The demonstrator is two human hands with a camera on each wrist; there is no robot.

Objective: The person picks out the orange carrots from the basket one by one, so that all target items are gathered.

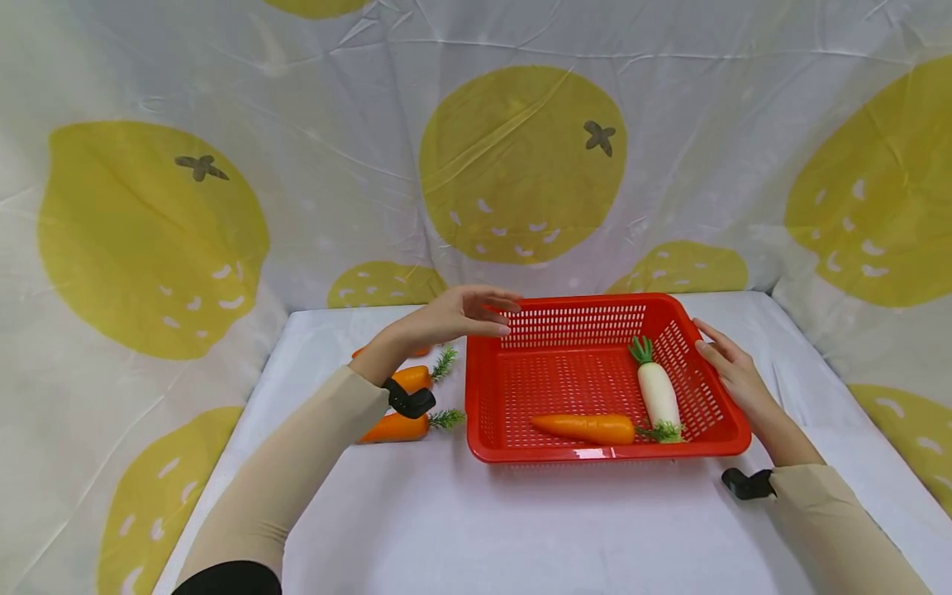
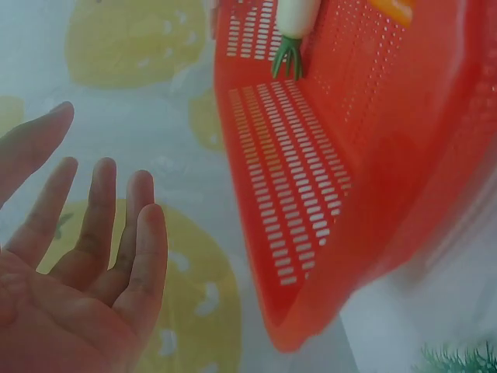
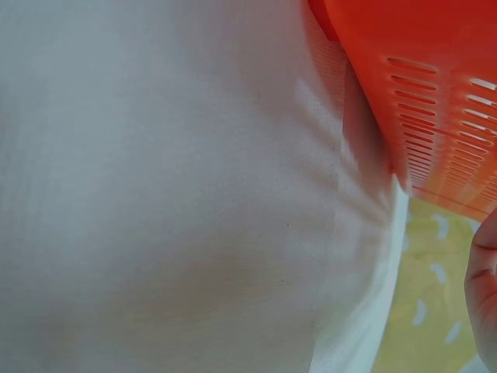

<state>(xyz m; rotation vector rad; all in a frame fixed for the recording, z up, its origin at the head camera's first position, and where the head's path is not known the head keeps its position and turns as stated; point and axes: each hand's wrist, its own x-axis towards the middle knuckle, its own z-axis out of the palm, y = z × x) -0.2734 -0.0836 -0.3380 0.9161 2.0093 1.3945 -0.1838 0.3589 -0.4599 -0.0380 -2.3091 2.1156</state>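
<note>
A red plastic basket (image 1: 491,388) with slotted walls stands on the white-covered table. Inside it lie a white radish (image 1: 659,395) with a green top, along the right side, and an orange carrot (image 1: 587,428) near the front wall. My left hand (image 1: 464,312) is held by the basket's back left corner, fingers apart and slightly bent; the left wrist view shows its palm (image 2: 70,311) holding nothing, with a gap to the rim. My right hand (image 1: 736,376) is against the basket's right wall, fingers extended, thumb near the rim. Only part of it appears in the right wrist view.
Left of the basket lie more carrots, a front one (image 1: 397,427), a middle one (image 1: 412,378) and one behind, partly hidden by my left arm. A lemon-print cloth (image 1: 521,165) hangs behind and along both sides of the table.
</note>
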